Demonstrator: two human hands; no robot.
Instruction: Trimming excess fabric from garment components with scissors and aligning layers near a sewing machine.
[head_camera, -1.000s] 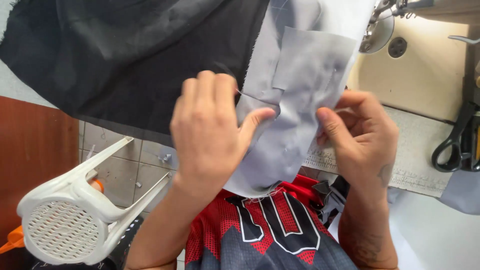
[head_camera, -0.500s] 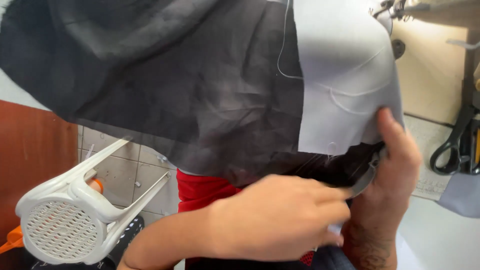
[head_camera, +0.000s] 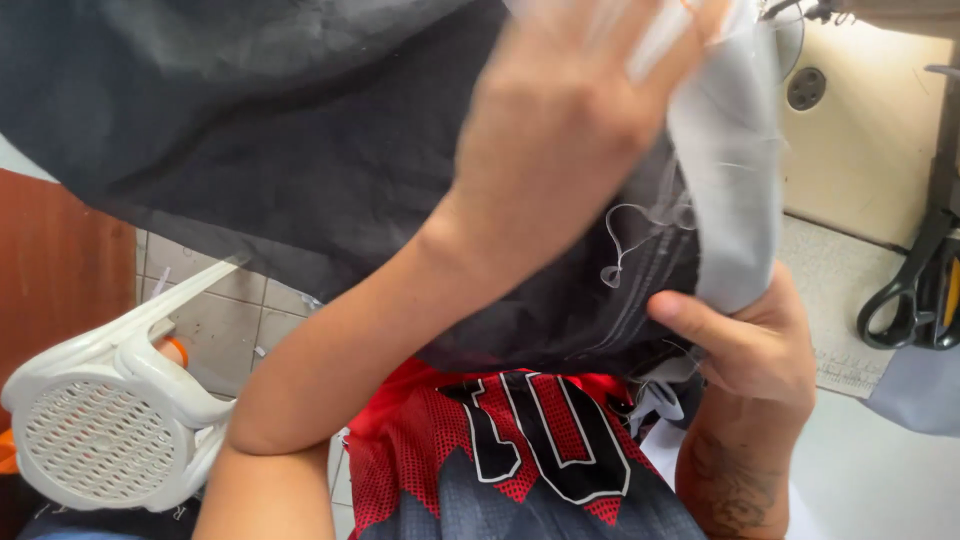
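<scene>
The left hand (head_camera: 560, 130) is up high, blurred, pressed flat against the dark fabric (head_camera: 260, 130) with its fingers spread onto the light grey fabric (head_camera: 730, 170); whether it grips anything cannot be told. Lower down, the right hand (head_camera: 755, 345) is pinching the bottom edge of the grey piece, thumb clamped over it. The cloth hangs above the person's lap, loose white threads (head_camera: 635, 235) dangling. Black scissors (head_camera: 915, 290) lie on the sewing table (head_camera: 850, 290) at right, a white plastic stool (head_camera: 110, 410) at left.

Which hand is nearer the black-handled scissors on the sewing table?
Right. The right hand grips the lower edge of the grey fabric panel, just left of the black-handled scissors. The left hand is raised against the fabric, farther left.
</scene>
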